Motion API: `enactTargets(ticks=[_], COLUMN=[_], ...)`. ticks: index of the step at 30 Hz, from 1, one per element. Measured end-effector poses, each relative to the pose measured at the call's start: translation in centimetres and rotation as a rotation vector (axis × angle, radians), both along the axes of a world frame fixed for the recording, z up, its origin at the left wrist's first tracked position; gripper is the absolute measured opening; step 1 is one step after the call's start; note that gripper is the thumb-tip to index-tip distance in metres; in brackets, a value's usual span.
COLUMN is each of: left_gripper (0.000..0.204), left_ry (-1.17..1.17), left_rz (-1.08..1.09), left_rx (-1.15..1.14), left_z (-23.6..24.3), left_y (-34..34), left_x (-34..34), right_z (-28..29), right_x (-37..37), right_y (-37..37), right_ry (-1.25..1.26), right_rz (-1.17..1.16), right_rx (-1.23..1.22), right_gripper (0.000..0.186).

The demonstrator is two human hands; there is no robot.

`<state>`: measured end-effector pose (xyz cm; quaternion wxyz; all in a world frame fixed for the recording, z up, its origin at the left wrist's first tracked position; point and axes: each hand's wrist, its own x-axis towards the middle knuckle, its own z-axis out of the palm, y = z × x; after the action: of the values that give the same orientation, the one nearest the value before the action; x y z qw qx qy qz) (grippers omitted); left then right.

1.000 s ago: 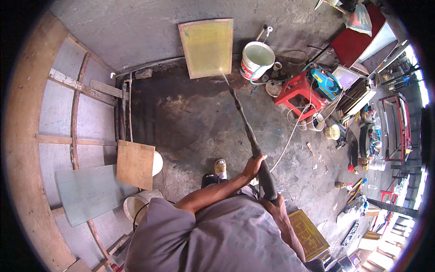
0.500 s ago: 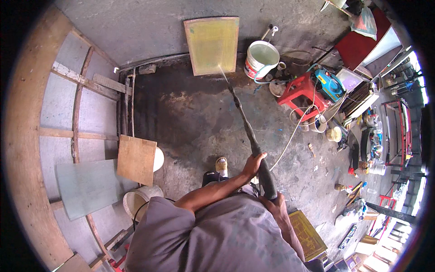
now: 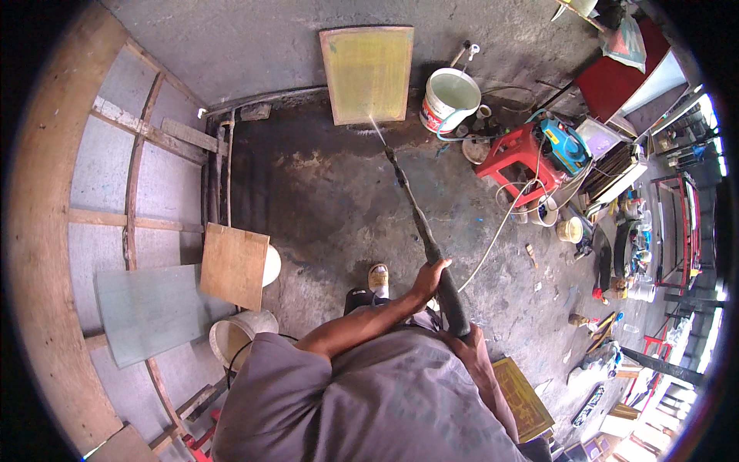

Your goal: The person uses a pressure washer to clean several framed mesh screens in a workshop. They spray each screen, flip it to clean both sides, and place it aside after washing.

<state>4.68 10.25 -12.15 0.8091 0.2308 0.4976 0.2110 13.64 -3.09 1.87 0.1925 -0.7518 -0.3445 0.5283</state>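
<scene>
My left hand (image 3: 431, 279) is closed round the middle of a long black pressure washer lance (image 3: 422, 223). Behind it, my right hand (image 3: 466, 343) grips the thick rear end; its fingers are partly hidden. From the tip, a white jet of water (image 3: 375, 123) strikes the lower edge of a framed yellow screen (image 3: 368, 77). This screen leans upright against the grey wall, its foot on the wet floor.
Right of the screen stands a white bucket (image 3: 452, 92) of water under a tap. A blue pressure washer (image 3: 566, 145) sits on a red stool (image 3: 512, 158), its pale hose (image 3: 493, 250) crossing the floor. A wooden board (image 3: 235, 266) and a glass sheet (image 3: 158, 312) lean at left.
The view has shifted slightly, so the screen and bucket sit a little further right. The jet has moved left along the screen's lower edge. Both hands keep their hold on the lance.
</scene>
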Motion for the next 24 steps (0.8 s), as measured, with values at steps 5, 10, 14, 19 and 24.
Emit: enactTargets(ticks=[5,10,14,19,24], left_gripper=[0.033,0.033,0.034,0.036,0.036], left_ry=[-0.125,-0.127,-0.062,-0.127,-0.102], left_rz=[0.051,0.014,0.058,0.049,0.045], left_rx=[0.115,0.048,0.018,0.057,0.003], left_z=[0.6,-0.3,-0.4,-0.3,0.4], left_y=[0.1,0.2,-0.3,-0.1,0.0], left_x=[-0.1,0.1,0.1,0.0,-0.1], right_z=[1.2,0.7,1.0,2.0,1.5], right_x=[-0.7,-0.5,-0.6,-1.1,-0.8], right_y=[0.7,0.4,0.5,1.2,0.8], right_ry=[-0.051,0.039,0.015,-0.025,-0.018], right_rz=[0.047,-0.007,0.002,0.024,0.024], right_rx=[0.090,0.033,0.025,0.019,-0.023], right_gripper=[0.036,0.037,0.039,0.038,0.037])
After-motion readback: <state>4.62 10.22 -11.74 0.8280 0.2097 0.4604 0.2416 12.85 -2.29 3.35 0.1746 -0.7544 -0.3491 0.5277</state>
